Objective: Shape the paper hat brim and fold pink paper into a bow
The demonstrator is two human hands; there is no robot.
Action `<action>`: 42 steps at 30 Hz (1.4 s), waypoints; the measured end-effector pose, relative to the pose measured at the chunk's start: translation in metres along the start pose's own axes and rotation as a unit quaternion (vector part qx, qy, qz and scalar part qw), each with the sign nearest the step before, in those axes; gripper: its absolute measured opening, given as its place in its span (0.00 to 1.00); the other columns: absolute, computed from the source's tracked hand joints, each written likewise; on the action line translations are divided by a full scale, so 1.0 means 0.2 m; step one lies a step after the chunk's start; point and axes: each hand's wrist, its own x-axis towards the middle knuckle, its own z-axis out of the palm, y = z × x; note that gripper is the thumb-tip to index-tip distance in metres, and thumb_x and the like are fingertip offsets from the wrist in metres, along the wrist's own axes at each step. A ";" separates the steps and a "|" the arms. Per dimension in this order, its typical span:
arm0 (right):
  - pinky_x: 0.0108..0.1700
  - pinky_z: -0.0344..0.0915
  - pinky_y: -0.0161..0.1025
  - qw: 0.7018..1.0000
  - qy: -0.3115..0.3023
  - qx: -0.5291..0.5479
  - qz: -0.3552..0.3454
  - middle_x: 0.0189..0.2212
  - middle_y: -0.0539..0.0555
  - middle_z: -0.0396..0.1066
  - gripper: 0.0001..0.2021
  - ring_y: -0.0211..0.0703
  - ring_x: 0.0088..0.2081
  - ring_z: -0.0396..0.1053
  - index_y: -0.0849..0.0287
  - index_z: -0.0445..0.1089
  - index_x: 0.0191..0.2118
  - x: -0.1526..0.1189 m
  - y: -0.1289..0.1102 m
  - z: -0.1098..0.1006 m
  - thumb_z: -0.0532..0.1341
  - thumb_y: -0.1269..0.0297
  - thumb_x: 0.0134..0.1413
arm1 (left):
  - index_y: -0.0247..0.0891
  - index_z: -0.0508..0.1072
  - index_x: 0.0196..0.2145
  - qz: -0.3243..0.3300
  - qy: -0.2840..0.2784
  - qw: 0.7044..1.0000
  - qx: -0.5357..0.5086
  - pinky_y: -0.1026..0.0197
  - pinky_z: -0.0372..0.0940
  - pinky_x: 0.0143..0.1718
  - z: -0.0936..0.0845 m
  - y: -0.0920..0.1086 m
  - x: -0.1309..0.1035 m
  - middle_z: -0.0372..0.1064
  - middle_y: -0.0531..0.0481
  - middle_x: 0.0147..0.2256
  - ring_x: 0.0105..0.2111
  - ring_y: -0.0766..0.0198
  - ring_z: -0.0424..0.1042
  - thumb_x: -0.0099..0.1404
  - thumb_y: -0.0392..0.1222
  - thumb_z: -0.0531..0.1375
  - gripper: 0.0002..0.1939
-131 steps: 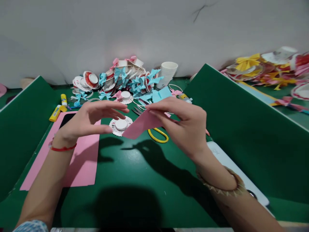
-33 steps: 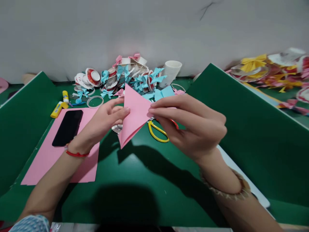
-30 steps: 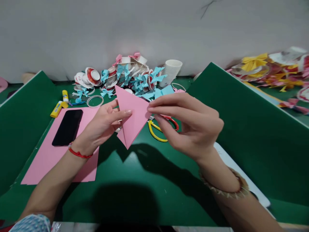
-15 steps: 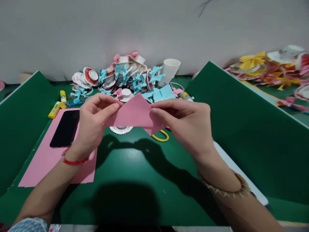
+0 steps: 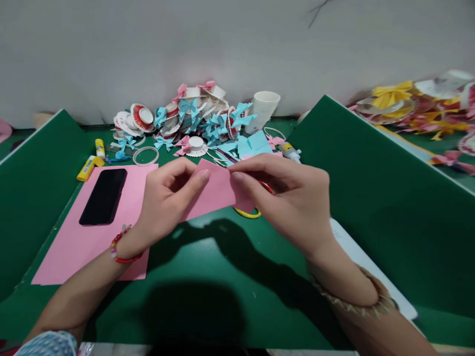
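A folded piece of pink paper (image 5: 217, 190) is held up over the green table, tilted, between my two hands. My left hand (image 5: 168, 198) pinches its left part, thumb lying on the near face. At the paper's right side my right hand (image 5: 285, 198) grips it between thumb and index finger. Behind the right fingers, scissors with a yellow handle loop (image 5: 248, 213) and a red one lie mostly hidden. Pink sheets (image 5: 89, 252) lie to the left, partly under my left wrist, with a black phone (image 5: 104, 197) on top.
Against the wall rises a heap of paper-cup crafts with blue and pink bows (image 5: 208, 116), beside stacked white cups (image 5: 262, 111). Glue sticks (image 5: 86, 169) stand at the left, a glue bottle (image 5: 290, 151) at the right. Green partitions (image 5: 386, 198) flank both sides.
My left hand has moved right and slightly down, closer to my right hand. The paper has tilted, its left end lower and its peak shifted left.
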 end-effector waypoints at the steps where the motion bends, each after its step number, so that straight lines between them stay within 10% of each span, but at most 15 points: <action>1: 0.30 0.70 0.35 1.000 0.002 -0.001 -0.001 0.26 0.48 0.75 0.07 0.39 0.28 0.72 0.55 0.74 0.27 0.00 -0.01 0.00 0.61 0.75 0.48 | 0.36 0.69 0.23 0.010 0.012 1.000 0.007 0.66 0.56 0.20 0.01 0.00 -0.01 0.62 0.55 0.19 0.20 0.71 0.60 0.60 0.43 0.58 0.11; 20: 0.28 0.64 0.33 0.995 -0.064 -0.047 -0.052 0.23 0.50 0.72 0.06 0.36 0.25 0.68 0.58 0.70 0.27 -0.02 -0.05 -0.01 0.59 0.73 0.52 | 0.38 0.63 0.29 0.189 -0.036 0.979 0.066 0.64 0.58 0.27 0.01 -0.04 -0.01 0.60 0.54 0.25 0.24 0.70 0.60 0.65 0.35 0.52 0.06; 34: 0.25 0.59 0.31 0.980 -0.197 0.039 -0.004 0.19 0.48 0.68 0.10 0.32 0.22 0.62 0.60 0.68 0.22 0.01 -0.04 -0.03 0.57 0.75 0.51 | 0.36 0.66 0.24 0.122 -0.194 0.973 0.025 0.65 0.59 0.26 -0.03 -0.02 0.03 0.63 0.54 0.23 0.24 0.70 0.61 0.59 0.32 0.54 0.06; 42: 0.21 0.57 0.29 0.984 -0.156 0.066 0.052 0.17 0.46 0.67 0.10 0.31 0.20 0.62 0.60 0.68 0.20 0.02 -0.02 -0.02 0.62 0.69 0.49 | 0.37 0.63 0.21 0.029 -0.170 0.985 -0.017 0.65 0.53 0.19 -0.09 -0.01 0.05 0.58 0.55 0.19 0.19 0.71 0.56 0.61 0.39 0.57 0.12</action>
